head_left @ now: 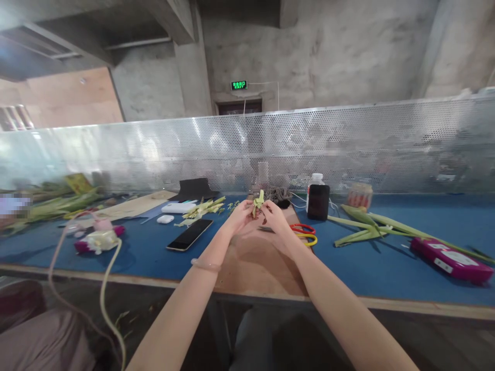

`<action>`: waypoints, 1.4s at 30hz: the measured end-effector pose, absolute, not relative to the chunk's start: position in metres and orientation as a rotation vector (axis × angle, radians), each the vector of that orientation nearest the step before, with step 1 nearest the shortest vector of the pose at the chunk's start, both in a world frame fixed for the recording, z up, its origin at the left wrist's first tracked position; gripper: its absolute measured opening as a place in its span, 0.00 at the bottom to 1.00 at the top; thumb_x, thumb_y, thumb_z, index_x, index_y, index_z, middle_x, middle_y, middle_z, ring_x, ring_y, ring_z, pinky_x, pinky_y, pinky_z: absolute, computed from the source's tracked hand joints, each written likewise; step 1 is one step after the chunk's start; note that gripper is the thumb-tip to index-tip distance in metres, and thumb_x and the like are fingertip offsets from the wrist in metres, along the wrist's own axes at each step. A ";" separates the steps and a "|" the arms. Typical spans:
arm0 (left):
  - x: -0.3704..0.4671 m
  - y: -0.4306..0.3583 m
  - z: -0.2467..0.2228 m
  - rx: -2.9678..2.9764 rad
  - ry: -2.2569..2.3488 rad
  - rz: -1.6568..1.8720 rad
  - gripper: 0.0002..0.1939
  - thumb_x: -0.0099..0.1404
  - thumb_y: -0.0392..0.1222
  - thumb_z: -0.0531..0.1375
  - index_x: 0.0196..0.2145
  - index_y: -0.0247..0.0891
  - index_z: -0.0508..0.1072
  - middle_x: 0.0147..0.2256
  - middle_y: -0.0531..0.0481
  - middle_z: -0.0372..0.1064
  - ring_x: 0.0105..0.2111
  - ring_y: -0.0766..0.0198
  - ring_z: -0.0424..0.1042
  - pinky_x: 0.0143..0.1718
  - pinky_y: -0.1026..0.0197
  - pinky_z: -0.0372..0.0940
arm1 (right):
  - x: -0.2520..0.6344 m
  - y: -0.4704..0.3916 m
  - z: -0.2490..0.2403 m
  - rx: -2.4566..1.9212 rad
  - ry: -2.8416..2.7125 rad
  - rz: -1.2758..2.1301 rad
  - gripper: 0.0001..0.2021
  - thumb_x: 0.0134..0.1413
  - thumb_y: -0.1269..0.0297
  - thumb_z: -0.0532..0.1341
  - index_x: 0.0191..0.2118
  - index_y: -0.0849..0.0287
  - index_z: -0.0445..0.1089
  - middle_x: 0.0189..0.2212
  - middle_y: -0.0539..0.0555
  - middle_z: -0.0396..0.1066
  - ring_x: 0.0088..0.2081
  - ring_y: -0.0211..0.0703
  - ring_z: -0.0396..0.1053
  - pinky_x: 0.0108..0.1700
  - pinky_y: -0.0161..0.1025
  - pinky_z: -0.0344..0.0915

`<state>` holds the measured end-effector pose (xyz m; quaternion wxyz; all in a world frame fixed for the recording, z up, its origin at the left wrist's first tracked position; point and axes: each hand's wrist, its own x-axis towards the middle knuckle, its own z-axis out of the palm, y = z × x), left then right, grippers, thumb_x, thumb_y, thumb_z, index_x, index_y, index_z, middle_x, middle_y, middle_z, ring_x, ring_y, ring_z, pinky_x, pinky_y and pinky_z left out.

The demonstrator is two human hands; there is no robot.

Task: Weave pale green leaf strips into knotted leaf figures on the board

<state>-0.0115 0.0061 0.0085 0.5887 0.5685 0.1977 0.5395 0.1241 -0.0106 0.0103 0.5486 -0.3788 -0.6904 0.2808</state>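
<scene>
Beyond the left hand (240,216) and right hand (275,217), a perforated metal partition (340,135) runs along the back of the blue tabletop (371,278). Farther past them rises a bare concrete wall (340,62), its lit green exit sign (238,85) above a dark doorway (230,108). High to the left hand's left are a concrete ceiling beam (172,20) and a tan wall panel (85,98).

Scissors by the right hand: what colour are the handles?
A red handle and a yellow handle; see the head view.
</scene>
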 end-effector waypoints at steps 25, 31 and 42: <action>-0.012 0.014 0.009 1.217 0.364 1.168 0.08 0.61 0.38 0.54 0.28 0.31 0.65 0.20 0.57 0.57 0.18 0.74 0.57 0.20 0.68 0.57 | 0.119 -0.015 0.014 -0.766 -1.553 0.979 0.11 0.55 0.62 0.54 0.28 0.64 0.63 0.19 0.44 0.59 0.18 0.28 0.57 0.21 0.29 0.57; -0.010 0.009 0.012 1.259 0.388 1.206 0.06 0.59 0.37 0.56 0.26 0.32 0.64 0.18 0.59 0.52 0.15 0.75 0.52 0.18 0.70 0.51 | 0.117 -0.016 0.012 -0.722 -1.534 0.989 0.13 0.57 0.60 0.51 0.30 0.64 0.63 0.21 0.45 0.60 0.20 0.29 0.59 0.23 0.30 0.60; -0.008 0.005 0.010 1.468 0.620 1.437 0.27 0.46 0.40 0.65 0.39 0.39 0.54 0.30 0.54 0.65 0.23 0.72 0.64 0.22 0.70 0.54 | 0.119 -0.011 0.012 -0.817 -1.566 0.854 0.13 0.57 0.60 0.51 0.32 0.65 0.64 0.23 0.47 0.63 0.21 0.29 0.61 0.23 0.30 0.61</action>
